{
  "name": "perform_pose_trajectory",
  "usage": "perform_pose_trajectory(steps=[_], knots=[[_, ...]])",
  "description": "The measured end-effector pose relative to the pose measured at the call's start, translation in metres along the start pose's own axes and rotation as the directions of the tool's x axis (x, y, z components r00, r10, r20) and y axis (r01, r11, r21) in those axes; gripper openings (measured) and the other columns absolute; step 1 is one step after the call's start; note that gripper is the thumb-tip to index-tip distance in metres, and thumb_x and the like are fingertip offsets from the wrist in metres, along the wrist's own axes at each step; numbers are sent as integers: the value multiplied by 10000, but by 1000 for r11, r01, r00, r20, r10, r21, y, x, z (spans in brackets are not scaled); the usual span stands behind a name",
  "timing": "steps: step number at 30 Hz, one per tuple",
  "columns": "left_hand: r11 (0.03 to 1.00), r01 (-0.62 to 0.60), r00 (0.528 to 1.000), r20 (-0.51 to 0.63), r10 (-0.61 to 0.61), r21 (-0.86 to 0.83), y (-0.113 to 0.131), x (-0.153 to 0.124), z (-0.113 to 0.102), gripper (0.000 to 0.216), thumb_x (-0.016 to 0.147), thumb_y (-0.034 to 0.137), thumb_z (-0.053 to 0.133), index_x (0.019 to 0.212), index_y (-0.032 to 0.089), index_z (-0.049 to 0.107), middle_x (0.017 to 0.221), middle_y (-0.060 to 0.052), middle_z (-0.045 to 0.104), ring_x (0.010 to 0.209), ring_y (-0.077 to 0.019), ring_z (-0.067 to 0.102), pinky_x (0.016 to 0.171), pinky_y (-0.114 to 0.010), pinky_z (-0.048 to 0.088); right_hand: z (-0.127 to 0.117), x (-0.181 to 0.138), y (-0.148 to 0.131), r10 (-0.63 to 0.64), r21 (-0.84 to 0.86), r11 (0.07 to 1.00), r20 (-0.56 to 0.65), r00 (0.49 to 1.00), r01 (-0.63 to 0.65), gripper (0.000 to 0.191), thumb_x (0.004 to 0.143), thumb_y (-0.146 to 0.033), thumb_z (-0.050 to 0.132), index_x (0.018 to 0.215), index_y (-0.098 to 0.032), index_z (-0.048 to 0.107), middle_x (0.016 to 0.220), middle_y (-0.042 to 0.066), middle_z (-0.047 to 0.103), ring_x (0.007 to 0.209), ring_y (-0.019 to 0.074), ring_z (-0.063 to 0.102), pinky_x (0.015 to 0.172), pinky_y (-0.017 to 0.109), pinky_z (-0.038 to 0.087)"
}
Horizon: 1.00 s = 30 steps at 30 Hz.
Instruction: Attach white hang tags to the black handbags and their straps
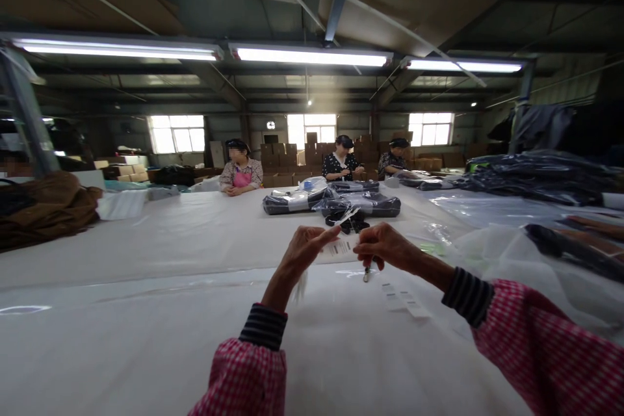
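Both my hands are raised over the white table in the middle of the view. A small white sheet of printed labels (pixel 340 247) spans the space between them. My left hand (pixel 307 248) is closed on the sheet's left side, and pale strands (pixel 301 285) hang below that hand. My right hand (pixel 384 247) pinches the sheet's right edge. Out from under its fingers sticks the tip of a small metal tool (pixel 366 274), perhaps thread snips, mostly hidden by the hand. More white label pieces (pixel 402 299) lie on the table below my right hand.
Dark garments in clear plastic bags (pixel 361 206) lie ahead, with a black bundle (pixel 347 221) before them. Bagged garments are piled at right (pixel 531 179), near loose clear plastic (pixel 526 266). Brown fabric (pixel 53 208) is heaped at left. Several people sit across the table (pixel 160 221).
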<state>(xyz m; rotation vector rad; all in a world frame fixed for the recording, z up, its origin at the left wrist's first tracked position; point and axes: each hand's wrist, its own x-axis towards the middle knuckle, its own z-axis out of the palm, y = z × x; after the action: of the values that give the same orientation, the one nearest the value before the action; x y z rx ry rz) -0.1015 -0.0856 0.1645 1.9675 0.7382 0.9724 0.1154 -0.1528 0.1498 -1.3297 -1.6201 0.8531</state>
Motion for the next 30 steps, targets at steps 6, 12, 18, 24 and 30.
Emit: perform_pose_trajectory(steps=[6,12,18,24,30], knots=[[990,21,995,97,-8,-136,-7,1,2,320,762,477,756,756,161,798,683,-36,706,629,-158,545,616,-278,371,18,0,-8,11,-76,997,39,999,-8,249,749,-375,703,705,-135,653,639,35,677,559,139,653,375,168,420],[997,-72,995,-65,70,-30,-9,6,-6,294,788,439,701,738,161,782,686,-48,712,585,-136,518,581,-265,379,16,0,3,51,-208,978,93,994,-31,181,797,-307,658,726,-141,641,626,30,696,499,119,636,400,164,398],[995,-98,985,-144,96,-10,-3,6,-17,310,774,465,696,757,169,788,711,-61,724,622,-157,565,576,-266,394,1,-3,15,162,-272,958,231,959,-96,274,762,-321,744,942,-119,696,555,-11,649,433,91,532,413,184,377],[991,-103,991,-72,109,86,4,4,-10,268,773,424,698,747,179,803,722,-62,733,656,-173,578,600,-279,409,11,5,-38,-73,-90,993,40,997,76,304,782,-394,742,924,-126,752,620,-21,606,498,58,460,457,184,330],[985,-120,987,-126,104,-126,0,6,-8,293,787,448,722,731,168,790,711,-58,726,619,-144,545,586,-263,396,30,19,-47,-100,-45,994,-94,991,96,215,734,-346,714,749,-132,697,630,34,667,513,100,553,414,182,324]])
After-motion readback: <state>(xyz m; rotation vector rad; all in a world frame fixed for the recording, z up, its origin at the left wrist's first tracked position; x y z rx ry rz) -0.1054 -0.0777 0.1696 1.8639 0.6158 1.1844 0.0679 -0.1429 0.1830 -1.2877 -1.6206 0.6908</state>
